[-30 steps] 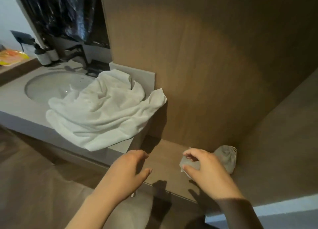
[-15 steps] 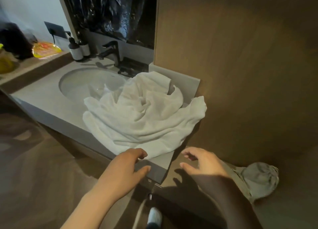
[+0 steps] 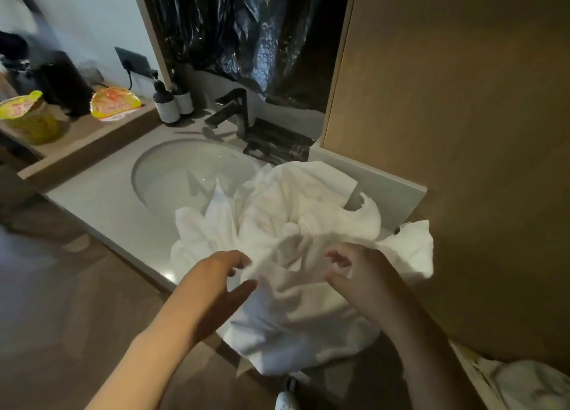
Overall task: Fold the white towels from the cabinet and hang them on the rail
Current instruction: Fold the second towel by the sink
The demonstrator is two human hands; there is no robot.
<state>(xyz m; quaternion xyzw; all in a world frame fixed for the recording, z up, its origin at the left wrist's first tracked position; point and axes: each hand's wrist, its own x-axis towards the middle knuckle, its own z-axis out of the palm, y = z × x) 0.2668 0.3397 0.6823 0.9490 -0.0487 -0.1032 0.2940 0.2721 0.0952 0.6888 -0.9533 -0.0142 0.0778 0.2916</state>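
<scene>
A crumpled white towel [image 3: 308,224] lies heaped on the grey counter [image 3: 101,203] to the right of the sink, and its lower part hangs over the counter's front edge. My left hand [image 3: 219,283] is at the towel's left front edge, fingers and thumb spread, fingertips touching the cloth. My right hand [image 3: 357,277] hovers over the towel's right side with loosely curled fingers and holds no cloth that I can see. A second pale cloth [image 3: 530,385] lies bunched on the low cabinet shelf at the bottom right. No rail is in view.
An oval sink basin [image 3: 191,175] with a dark faucet [image 3: 234,113] sits left of the towel. Two pump bottles [image 3: 172,101] stand behind it. Yellow noodle cups [image 3: 30,116] rest on the wooden ledge at left. A wooden cabinet panel [image 3: 462,116] rises at right.
Both hands rose from the low cabinet shelf up to the towel on the counter. My right hand let go of the pale cloth, which stays on the shelf.
</scene>
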